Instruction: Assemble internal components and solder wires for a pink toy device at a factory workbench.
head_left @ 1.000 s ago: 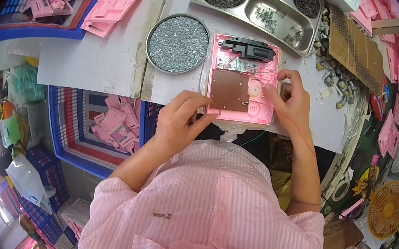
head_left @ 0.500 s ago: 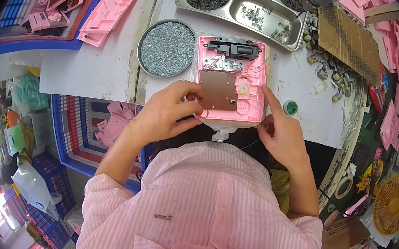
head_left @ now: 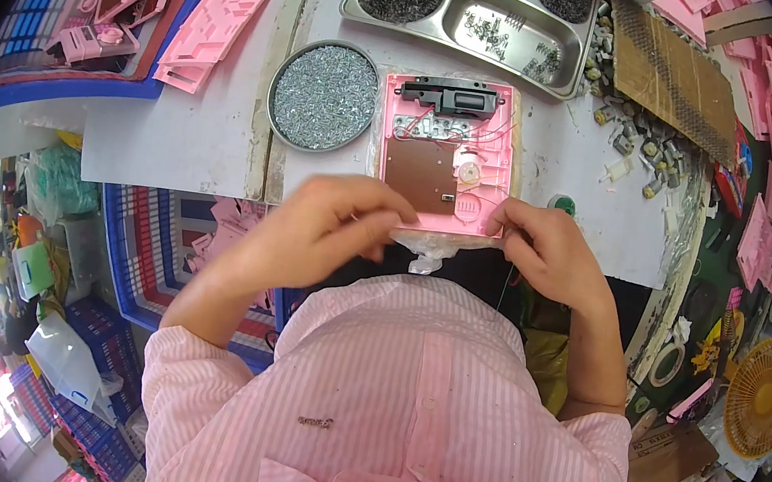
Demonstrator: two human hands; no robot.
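A pink plastic housing (head_left: 503, 164) lies open side up, with a brown board (head_left: 422, 176), a black plastic part (head_left: 451, 96), a metal plate (head_left: 432, 127), thin red wires and a small round whitish disc (head_left: 469, 172) in it. My left hand (head_left: 324, 233) is at its near left corner, slightly blurred, thumb and forefinger close together in a pinch. At the near right corner, my right hand (head_left: 551, 248) has its thumb and fingers drawn together by the edge. Whatever either hand pinches is hidden or too small to name. A dark thin line hangs below my right hand.
A round dish of small metal pieces (head_left: 322, 96) stands left of the housing. Beyond is a metal compartment tray (head_left: 460, 51) with springs. Cardboard (head_left: 675, 79) and several small motors (head_left: 655, 159) lie to the right. A small green-filled pot (head_left: 562, 204) sits by my right hand.
My left hand has moved right along the near edge, leaving the housing's left side. My right forefinger, stretched along the right edge before, has drawn down and bent toward the thumb.
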